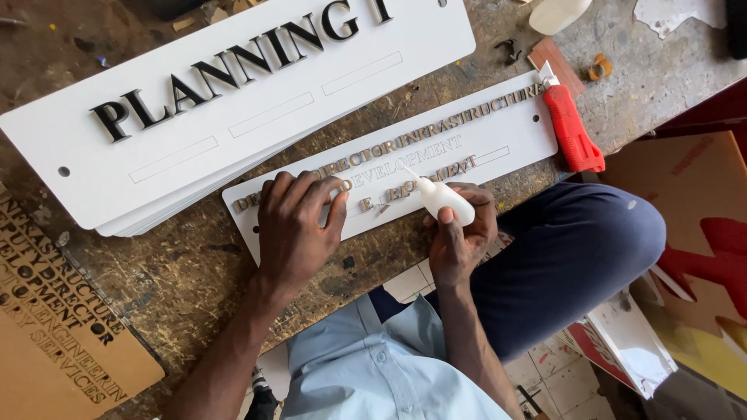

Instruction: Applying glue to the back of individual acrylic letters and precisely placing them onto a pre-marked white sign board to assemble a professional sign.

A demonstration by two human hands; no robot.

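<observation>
Right hand [459, 233]: small white squeeze bottle [441, 198] held in a closed grip, nozzle tipped onto narrow white sign plate [498, 132] | Left hand [296, 225]: pressed flat, fingers spread, on plate's left end | Desk [194, 272]: scarred wood; red utility knife [570, 128] right; stacked white plates [233, 101] far.

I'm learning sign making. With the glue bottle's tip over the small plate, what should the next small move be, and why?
Probably lower the glue bottle in the right hand until its tip meets the plate in the gap in the bottom row of letters. The left hand already presses the plate flat on the table.
</observation>
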